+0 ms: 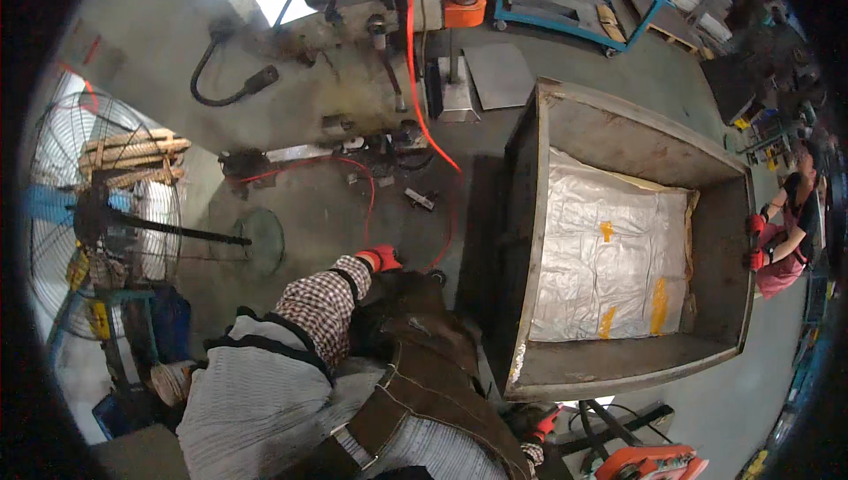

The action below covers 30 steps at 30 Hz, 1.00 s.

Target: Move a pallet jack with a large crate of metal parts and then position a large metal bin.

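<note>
My left hand [380, 258], in a red glove with a checked sleeve cuff, is low in front of me beside my dark apron [433, 330]. Its fingers are too small and bunched to read, and I make out nothing held. My right hand [546, 425], also in a red glove, is partly hidden behind the apron at my right side. It is just below the near corner of a large metal bin [636, 385], close to a black frame with an orange-red part [649, 462]. Inside the bin lies a silvery wrapped sheet [609, 246] with yellow tape patches.
Another person [782, 246] in red gloves has both hands at the bin's far right rim. A large fan [106, 224] stands at left. Ahead are a machine [327, 74], a red hose [412, 56] trailing to the floor, and a blue wheeled rack [583, 25].
</note>
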Available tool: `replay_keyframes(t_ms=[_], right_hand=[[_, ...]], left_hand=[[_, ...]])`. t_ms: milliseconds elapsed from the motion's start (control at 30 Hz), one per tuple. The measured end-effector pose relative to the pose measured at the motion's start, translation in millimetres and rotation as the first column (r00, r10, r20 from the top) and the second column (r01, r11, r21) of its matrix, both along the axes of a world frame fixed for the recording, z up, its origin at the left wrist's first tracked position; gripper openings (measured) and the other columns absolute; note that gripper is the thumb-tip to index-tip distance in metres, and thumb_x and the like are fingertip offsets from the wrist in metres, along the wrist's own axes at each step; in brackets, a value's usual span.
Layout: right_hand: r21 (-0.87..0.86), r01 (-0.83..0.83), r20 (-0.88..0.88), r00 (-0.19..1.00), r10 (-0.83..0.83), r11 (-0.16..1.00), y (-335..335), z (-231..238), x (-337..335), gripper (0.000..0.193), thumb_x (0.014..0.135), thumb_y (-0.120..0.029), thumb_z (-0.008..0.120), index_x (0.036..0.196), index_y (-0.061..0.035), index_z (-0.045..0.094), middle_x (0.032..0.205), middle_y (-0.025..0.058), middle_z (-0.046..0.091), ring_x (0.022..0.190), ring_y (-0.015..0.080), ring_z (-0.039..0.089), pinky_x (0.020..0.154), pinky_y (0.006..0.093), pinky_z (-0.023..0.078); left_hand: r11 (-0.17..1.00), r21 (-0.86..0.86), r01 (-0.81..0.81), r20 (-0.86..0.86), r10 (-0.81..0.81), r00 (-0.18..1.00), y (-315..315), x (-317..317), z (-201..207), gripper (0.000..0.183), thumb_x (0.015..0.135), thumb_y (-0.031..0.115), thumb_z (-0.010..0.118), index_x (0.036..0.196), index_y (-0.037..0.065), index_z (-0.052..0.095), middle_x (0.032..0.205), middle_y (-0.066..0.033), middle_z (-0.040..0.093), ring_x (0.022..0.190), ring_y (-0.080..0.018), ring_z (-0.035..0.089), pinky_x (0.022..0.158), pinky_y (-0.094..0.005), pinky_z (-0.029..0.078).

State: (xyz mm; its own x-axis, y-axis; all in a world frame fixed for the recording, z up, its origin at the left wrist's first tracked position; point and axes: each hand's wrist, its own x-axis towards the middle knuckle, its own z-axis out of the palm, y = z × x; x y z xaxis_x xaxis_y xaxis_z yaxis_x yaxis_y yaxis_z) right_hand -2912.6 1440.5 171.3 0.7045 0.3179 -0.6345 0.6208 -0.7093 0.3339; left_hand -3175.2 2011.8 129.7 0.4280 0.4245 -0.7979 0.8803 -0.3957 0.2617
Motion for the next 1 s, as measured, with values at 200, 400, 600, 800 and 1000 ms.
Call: replay_keyframes(t_ms=[200,400,600,800,1000], right_hand=[[0.841,0.497,-0.133,0.57,-0.811,0.212,114,45,12,0.077,0.077,-0.036,0.061,0.132,-0.0008,0.02,0.136,0.0191,0.022,0.122,0.0311,0.028,0.101,0.0438,0.024],[0.882,0.32,-0.174,0.903,-0.392,0.346,242,38,42,0.087,0.068,-0.042,0.068,0.129,0.0025,0.024,0.133,0.0223,0.025,0.126,0.0329,0.021,0.101,0.0434,0.021],[0.84,0.337,-0.162,0.904,-0.396,0.426,360,-3,65,0.088,0.065,-0.045,0.067,0.125,0.0067,0.029,0.126,0.0253,0.034,0.117,0.0368,0.033,0.097,0.0425,0.028],[0.654,0.563,-0.253,0.792,-0.555,0.505,421,-43,64,0.077,0.071,-0.049,0.06,0.121,0.0053,0.038,0.118,0.0255,0.044,0.109,0.0368,0.042,0.093,0.0397,0.033],[0.69,0.487,0.022,0.725,-0.688,0.535,471,-111,56,0.059,0.081,-0.049,0.047,0.108,0.0026,0.052,0.107,0.0222,0.053,0.099,0.0346,0.05,0.085,0.039,0.038]], left_hand=[[0.995,0.04,-0.096,0.064,0.093,0.994,9,10,-10,0.066,0.064,0.051,0.06,0.107,0.002,0.053,0.109,-0.0198,0.053,0.1,-0.0353,0.051,0.085,-0.0421,0.04],[0.799,0.451,0.398,0.126,-0.498,0.858,67,202,55,0.082,0.057,0.028,0.07,0.126,0.006,0.032,0.127,-0.0188,0.035,0.114,-0.035,0.039,0.092,-0.0443,0.035],[0.313,0.856,0.412,0.22,-0.941,0.257,111,377,11,0.099,0.042,0.025,0.073,0.129,0.008,0.028,0.135,-0.0156,0.026,0.124,-0.0348,0.025,0.098,-0.0496,0.024],[0.07,0.556,0.828,0.084,-0.996,0.028,157,427,-46,0.086,0.044,0.048,0.074,0.117,0.014,0.045,0.111,-0.0084,0.05,0.11,-0.0303,0.042,0.089,-0.0482,0.031],[0.321,0.372,0.871,0.307,-0.928,0.212,205,450,-73,0.059,0.076,0.06,0.039,0.09,0.009,0.064,0.09,-0.0132,0.061,0.089,-0.0299,0.056,0.085,-0.0458,0.034]])
